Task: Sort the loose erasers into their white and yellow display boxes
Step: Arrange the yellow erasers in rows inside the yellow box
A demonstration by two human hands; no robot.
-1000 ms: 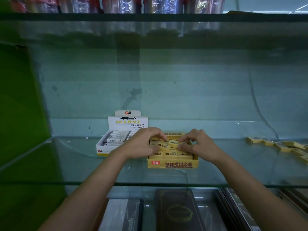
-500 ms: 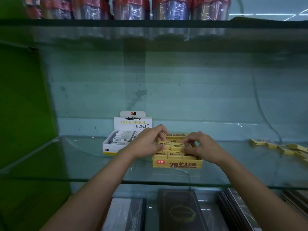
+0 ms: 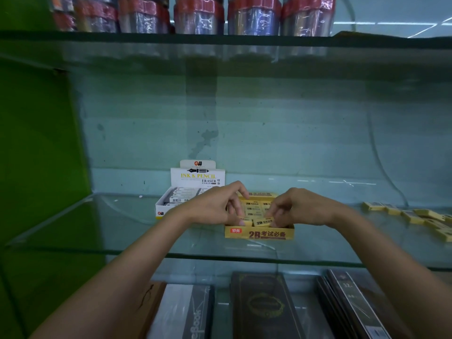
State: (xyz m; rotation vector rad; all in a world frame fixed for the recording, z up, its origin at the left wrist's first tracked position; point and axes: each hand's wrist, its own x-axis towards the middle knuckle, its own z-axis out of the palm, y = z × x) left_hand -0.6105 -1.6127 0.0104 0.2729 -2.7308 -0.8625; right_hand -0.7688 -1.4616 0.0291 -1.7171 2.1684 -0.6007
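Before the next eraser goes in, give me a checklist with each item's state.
1. Yellow box sits flat on the glass shelf: ok.
2. Left hand pinches a yellow eraser at the front row: ok.
3. Right hand pinches the neighbouring eraser: ok.
4. Both seated flush: not ok, tilted.
5. Loose yellow erasers remain on the right: not ok.
6. White box full: cannot tell.
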